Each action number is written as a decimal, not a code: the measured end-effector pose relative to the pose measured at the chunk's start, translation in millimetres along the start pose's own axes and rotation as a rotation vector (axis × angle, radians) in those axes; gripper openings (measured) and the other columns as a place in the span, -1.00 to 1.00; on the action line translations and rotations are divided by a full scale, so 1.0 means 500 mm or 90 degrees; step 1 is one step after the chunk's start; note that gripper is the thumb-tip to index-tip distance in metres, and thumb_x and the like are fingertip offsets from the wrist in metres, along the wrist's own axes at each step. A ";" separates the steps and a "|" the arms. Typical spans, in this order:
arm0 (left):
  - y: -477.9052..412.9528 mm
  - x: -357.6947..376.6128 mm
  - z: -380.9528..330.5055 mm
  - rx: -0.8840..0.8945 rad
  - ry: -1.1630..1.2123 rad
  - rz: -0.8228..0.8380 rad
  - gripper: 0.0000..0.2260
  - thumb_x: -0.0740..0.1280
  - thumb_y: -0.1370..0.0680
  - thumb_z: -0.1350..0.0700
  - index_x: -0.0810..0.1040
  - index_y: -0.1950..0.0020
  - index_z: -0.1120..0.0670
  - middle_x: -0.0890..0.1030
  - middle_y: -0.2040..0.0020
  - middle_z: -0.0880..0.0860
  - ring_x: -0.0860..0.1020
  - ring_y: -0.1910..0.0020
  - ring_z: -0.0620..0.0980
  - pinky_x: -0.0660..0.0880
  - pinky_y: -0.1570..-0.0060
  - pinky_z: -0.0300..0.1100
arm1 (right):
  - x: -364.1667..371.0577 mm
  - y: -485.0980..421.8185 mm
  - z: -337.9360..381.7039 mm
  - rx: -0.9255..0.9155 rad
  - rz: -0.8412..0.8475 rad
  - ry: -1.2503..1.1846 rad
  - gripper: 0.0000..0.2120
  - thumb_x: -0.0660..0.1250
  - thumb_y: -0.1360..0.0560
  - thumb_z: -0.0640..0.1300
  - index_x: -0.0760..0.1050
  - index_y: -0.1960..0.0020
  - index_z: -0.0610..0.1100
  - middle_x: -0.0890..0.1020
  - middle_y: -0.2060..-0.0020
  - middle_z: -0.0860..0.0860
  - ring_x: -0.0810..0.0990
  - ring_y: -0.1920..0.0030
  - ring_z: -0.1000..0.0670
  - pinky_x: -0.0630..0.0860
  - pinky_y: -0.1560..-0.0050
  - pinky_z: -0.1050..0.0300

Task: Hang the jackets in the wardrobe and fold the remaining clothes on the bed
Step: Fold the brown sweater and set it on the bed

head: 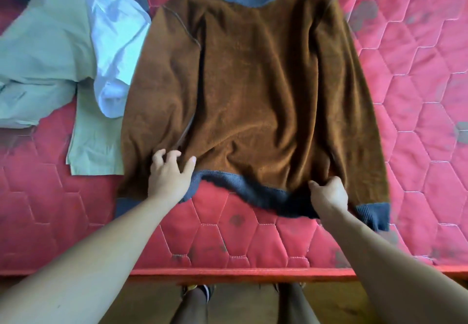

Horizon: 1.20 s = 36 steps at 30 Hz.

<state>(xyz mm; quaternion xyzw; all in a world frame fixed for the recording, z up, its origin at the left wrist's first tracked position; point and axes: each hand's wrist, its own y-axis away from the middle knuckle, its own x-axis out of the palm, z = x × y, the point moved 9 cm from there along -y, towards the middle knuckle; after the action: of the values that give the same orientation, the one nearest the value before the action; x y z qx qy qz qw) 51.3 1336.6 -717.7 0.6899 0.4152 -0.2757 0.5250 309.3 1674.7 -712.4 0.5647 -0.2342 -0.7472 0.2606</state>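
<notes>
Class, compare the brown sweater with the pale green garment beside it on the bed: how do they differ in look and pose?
The brown sweater is spread flat; the pale green garment lies crumpled. The sweater has grey trim; the green garment is one colour. The left hand rests on the sweater and the right hand grips its hem; neither touches the green garment. Both lie on the red mattress.

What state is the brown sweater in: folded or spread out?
Spread out. The sweater lies flat on the bed, sleeves down its sides; the right hand pinches its grey hem, the left hand rests on it.
</notes>
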 end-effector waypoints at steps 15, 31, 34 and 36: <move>0.073 0.082 0.063 -0.104 0.245 0.028 -0.47 0.44 -0.52 0.19 0.28 -0.35 -0.16 0.46 -0.21 -0.01 0.49 0.17 -0.04 0.40 0.12 -0.14 | -0.080 -0.099 -0.142 -0.102 0.007 0.029 -0.78 0.41 -0.45 -0.26 0.39 0.02 -0.13 0.57 0.16 -0.10 0.55 0.07 -0.18 0.44 0.03 0.00; 0.097 0.054 -0.139 0.318 -0.254 -0.078 -0.47 0.34 -0.57 -0.12 0.33 -0.51 -0.05 0.20 -0.56 0.15 0.22 -0.53 0.21 0.35 -0.43 0.19 | -0.064 0.008 0.091 -0.522 -0.151 0.292 -0.36 0.36 -0.51 -0.01 0.26 -0.53 -0.08 0.27 -0.49 -0.23 0.24 -0.49 -0.30 0.34 -0.39 -0.28; 0.034 0.123 -0.224 0.383 -0.302 -0.024 -0.40 0.09 -0.63 -0.28 -0.02 -0.62 -0.19 -0.13 -0.66 0.09 -0.14 -0.64 0.14 0.08 -0.54 0.25 | 0.016 -0.049 0.180 -0.598 -0.096 0.429 -0.30 0.23 -0.58 0.18 0.09 -0.63 0.02 0.01 -0.63 -0.16 -0.07 -0.63 -0.23 0.08 -0.55 -0.33; -0.011 0.149 -0.221 0.363 -0.357 -0.011 -0.36 -0.07 -0.59 -0.41 -0.23 -0.60 -0.28 -0.30 -0.64 0.05 -0.31 -0.61 0.11 -0.09 -0.51 0.37 | 0.038 -0.118 0.186 -0.568 -0.073 0.503 -0.24 0.02 -0.56 0.44 -0.15 -0.64 0.19 -0.18 -0.64 -0.02 -0.23 -0.62 -0.21 -0.08 -0.53 -0.42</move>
<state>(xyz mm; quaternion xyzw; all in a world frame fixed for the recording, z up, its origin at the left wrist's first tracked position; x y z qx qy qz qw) 77.7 1463.8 -748.2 0.7022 0.1684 -0.5621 0.4032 207.9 1711.8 -740.6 0.6475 0.2479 -0.5199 0.4991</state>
